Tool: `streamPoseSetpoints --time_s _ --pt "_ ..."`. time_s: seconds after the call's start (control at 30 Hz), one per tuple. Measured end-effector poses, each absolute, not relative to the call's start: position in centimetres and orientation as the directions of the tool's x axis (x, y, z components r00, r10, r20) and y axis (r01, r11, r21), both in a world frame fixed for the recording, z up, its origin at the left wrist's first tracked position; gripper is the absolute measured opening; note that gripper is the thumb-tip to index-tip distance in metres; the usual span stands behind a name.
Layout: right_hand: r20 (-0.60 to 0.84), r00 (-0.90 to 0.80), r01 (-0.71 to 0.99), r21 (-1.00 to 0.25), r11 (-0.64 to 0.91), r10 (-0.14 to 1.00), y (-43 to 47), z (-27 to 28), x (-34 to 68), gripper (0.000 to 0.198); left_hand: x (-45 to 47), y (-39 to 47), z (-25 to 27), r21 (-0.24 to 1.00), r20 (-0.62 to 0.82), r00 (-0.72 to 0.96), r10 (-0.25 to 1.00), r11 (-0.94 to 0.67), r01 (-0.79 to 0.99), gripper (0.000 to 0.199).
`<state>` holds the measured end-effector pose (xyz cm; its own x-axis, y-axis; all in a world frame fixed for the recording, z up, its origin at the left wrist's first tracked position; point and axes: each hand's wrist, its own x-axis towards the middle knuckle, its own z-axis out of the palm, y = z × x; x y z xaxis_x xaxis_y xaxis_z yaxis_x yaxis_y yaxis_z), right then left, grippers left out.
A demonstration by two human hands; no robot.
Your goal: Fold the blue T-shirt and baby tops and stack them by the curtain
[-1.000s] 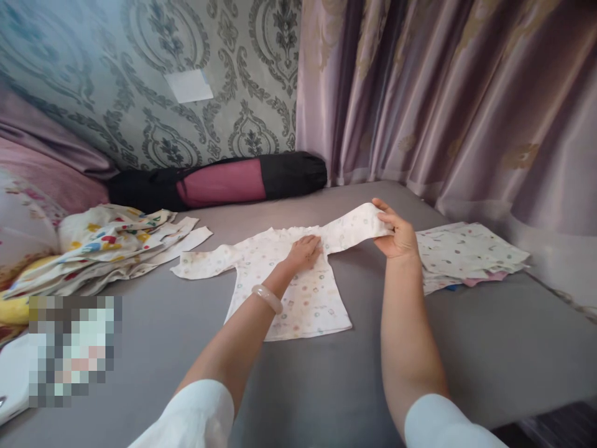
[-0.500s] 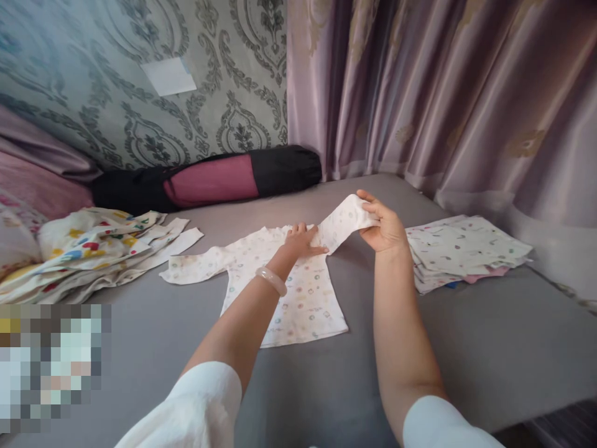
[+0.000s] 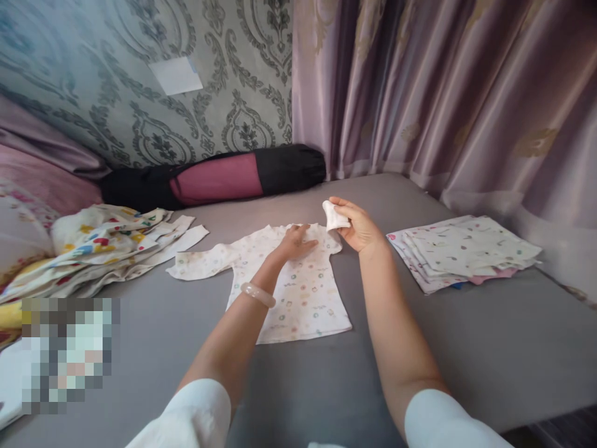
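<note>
A small white long-sleeved shirt with a pastel print lies spread on the grey bed sheet, its collar toward the far side. My left hand rests on the shirt near the collar, fingers apart; a pale bangle circles that wrist. My right hand grips the cuff end of the shirt's right-side sleeve, raised above the sheet and bent back toward the shoulder. The other sleeve stretches out flat to the left.
A stack of folded printed clothes sits at the right. At the left lies a loose pile of printed clothes. A long black and maroon bag lies along the wall, beside a purple curtain. A blurred patch covers the lower left.
My right hand has moved left with the cuff, so the sleeve, stretched outward before, is now folded in toward the shoulder. My left hand stays on the shirt, shifted slightly.
</note>
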<state>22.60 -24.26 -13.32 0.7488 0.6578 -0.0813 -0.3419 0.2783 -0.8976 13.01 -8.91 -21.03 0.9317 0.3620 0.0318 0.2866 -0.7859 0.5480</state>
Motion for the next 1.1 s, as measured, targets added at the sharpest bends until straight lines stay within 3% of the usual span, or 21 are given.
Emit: streamPoseSetpoints --time_s 0.07,0.2,0.3,0.4,0.53,0.67,0.87,0.93,1.1 --pt "-0.111 0.743 -0.367 -0.892 0.264 0.66 -23.8 -13.6 22.3 0.024 11.3 -8.2 -21.1 0.678 0.039 0.881 0.472 -0.66 0.324 0.056" --pt "-0.196 0.705 -0.443 -0.872 0.207 0.682 -22.2 -14.4 21.4 0.023 7.5 -6.9 -20.8 0.903 -0.078 0.708 0.702 -0.251 0.348 0.045" --pt "-0.272 0.662 -0.479 -0.871 0.115 0.698 -20.8 -15.5 20.2 0.023 5.0 -6.4 -20.9 0.961 -0.138 0.605 0.784 -0.043 0.275 0.041" --pt "-0.316 0.622 -0.487 -0.873 0.038 0.716 -19.7 -16.6 18.7 0.026 3.5 -6.2 -21.8 0.978 -0.141 0.575 0.806 0.023 0.207 0.039" --pt "-0.346 0.538 -0.484 -0.873 -0.054 0.769 -19.1 -17.6 17.1 0.027 2.9 -6.2 -23.2 0.986 -0.1 0.604 0.791 -0.003 0.167 0.04" --pt "-0.338 0.539 -0.461 -0.885 -0.065 0.772 -19.5 -17.6 17.6 0.017 3.3 -6.7 -23.7 0.959 0.014 0.641 0.767 -0.192 0.209 0.043" --pt "-0.315 0.668 -0.45 -0.892 0.03 0.674 -21.0 -16.5 20.2 0.013 4.9 -8.8 -23.6 0.695 0.187 0.588 0.787 -0.529 0.487 0.041" --pt "-0.317 0.686 -0.457 -0.888 0.05 0.655 -21.4 -16.2 20.9 0.013 5.3 -9.2 -23.6 0.656 0.196 0.576 0.794 -0.542 0.525 0.04" --pt "-0.327 0.708 -0.474 -0.877 0.079 0.626 -22.0 -16.1 21.8 0.011 5.8 -9.0 -23.7 0.705 0.118 0.544 0.831 -0.456 0.543 0.015"
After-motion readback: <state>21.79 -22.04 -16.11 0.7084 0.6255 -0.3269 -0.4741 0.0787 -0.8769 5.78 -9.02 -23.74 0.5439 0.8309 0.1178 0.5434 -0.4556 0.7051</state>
